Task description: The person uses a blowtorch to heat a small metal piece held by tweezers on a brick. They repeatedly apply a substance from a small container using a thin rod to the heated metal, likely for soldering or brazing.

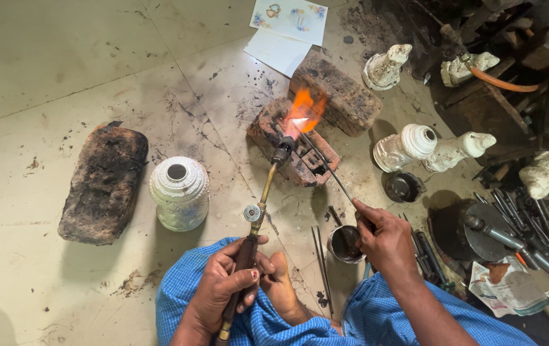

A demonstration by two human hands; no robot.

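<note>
Overhead, head view: the left hand (228, 282) was clamped around the dark grip of a brass gas torch (256, 214), whose nozzle pointed up and away at a charred firebrick (300, 154) on the floor (44, 77); an orange flame (305, 112) played over the brick's top, where the small workpiece was too bright to make out; the right hand (383, 240) was closed on a thin metal rod (329, 168), its far tip reaching into the heated spot; the two hands stood well apart. Judged as good practice: the flame is best kept steady on the joint, the rod tip fed lightly from the side, and the fingers held well back along the rod. A small metal cup (345, 243) sat just beside the right hand; a white ornate pot (179, 192) and a second blackened brick (103, 182) lay to the left. Papers: two overlapping white rectangular sheets (287, 29) lay on the floor beyond the bricks, the upper one with small coloured floral motifs; a crumpled printed paper wrapper (511, 288) lay at lower right among dark metal tools (543, 237).
</note>
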